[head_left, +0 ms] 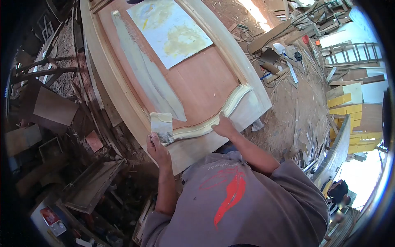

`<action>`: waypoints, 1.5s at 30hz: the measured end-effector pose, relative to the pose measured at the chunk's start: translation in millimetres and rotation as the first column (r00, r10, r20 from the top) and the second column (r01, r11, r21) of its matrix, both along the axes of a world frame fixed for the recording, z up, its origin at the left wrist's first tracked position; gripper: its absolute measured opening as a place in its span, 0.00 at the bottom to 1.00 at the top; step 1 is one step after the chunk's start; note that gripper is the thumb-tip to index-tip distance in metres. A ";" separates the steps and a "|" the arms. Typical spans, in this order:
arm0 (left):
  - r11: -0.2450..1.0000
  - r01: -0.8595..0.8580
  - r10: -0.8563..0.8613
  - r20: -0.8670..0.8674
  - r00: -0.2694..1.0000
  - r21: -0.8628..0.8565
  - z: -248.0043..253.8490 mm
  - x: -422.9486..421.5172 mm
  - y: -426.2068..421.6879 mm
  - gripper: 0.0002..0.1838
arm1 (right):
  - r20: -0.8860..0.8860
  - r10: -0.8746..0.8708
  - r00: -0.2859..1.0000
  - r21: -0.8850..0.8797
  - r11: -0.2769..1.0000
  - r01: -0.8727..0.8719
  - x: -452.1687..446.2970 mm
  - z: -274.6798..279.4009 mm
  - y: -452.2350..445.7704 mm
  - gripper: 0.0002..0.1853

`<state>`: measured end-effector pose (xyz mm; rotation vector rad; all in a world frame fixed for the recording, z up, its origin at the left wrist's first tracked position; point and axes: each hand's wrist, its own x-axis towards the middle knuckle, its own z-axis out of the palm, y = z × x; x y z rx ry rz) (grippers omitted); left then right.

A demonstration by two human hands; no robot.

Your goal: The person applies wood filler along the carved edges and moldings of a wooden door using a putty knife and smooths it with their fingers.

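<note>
My left hand (159,151) is closed on a flat square scraper (161,124) with pale filler along its top edge. The scraper stands over the near left corner of the panel frame. At the curved moulding (202,126) of the wooden door (194,85), my right hand (225,126) touches the wood with its fingers curled; what they hold, if anything, is hidden. Pale filler coats parts of that moulding. A long strip of grey-green filler (145,74) runs down the reddish panel. Beside it lies a white sheet (175,39) smeared with yellowish filler.
Wood scraps and offcuts (284,66) litter the floor to the right. Yellow-ended boards (345,109) are stacked at the far right, near a ladder-like frame (356,52). Dark boards and an open wooden tray (92,185) stand at the left. A person (339,193) is at the lower right.
</note>
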<state>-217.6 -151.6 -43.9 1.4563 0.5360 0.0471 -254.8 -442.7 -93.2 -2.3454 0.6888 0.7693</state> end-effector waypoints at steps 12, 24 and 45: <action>1.000 -0.009 0.010 0.017 1.000 -0.009 -3.6 -4.7 9.2 0.16 | -0.142 0.086 0.986 0.274 0.961 -0.044 2.7 -29.4 48.0 0.39; 0.996 -0.061 0.062 0.022 0.998 -0.060 3.0 -11.8 19.5 0.16 | 0.079 0.274 0.958 0.121 0.952 -0.282 -1.6 -5.3 17.1 0.51; 0.996 -0.082 0.082 0.018 0.996 -0.039 -4.9 -30.9 7.9 0.14 | -0.226 0.496 0.838 -0.075 0.849 -0.523 14.6 19.9 -33.0 0.40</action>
